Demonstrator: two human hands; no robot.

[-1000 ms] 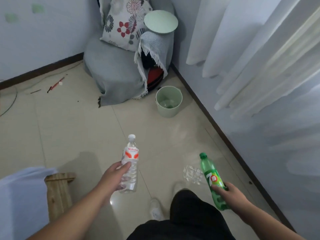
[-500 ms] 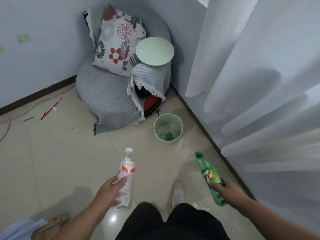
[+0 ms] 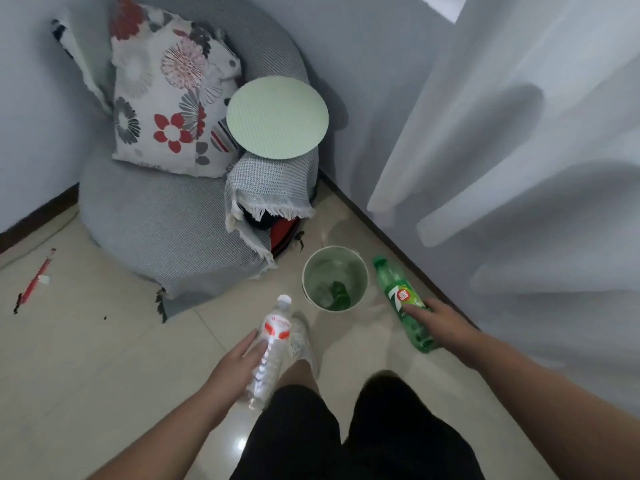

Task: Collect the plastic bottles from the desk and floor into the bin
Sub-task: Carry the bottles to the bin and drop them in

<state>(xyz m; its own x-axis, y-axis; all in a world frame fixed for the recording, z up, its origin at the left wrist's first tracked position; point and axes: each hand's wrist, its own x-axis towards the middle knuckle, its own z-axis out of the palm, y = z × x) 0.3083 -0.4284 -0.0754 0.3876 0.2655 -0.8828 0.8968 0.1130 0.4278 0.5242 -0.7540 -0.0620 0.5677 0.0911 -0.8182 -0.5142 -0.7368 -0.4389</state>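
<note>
A red stick-like thing (image 3: 34, 278) lies on the floor (image 3: 104, 358) at its left edge. A grey floor cushion (image 3: 156, 230) fills the far corner and carries a flowered pillow (image 3: 166, 109) and a pale green round disc (image 3: 277, 117).

The left hand (image 3: 232, 372) grips the clear bottle (image 3: 273, 344) round its ribbed lower body. The bottle has a white cap and a red and white label, and it is tilted with the cap towards the bin (image 3: 360, 271).

The bin is round and pale green. It stands on the floor near the skirting board, and inside it lie a green bottle (image 3: 337, 292) and some clear plastic.

The right hand (image 3: 446, 323) holds the green soda bottle (image 3: 398, 296) by its lower half, fingers curled over it. This bottle has a green cap and a label with a white 7 and a red dot. Its cap is just beside the bin's right rim. White curtains (image 3: 519, 168) hang on the right.
</note>
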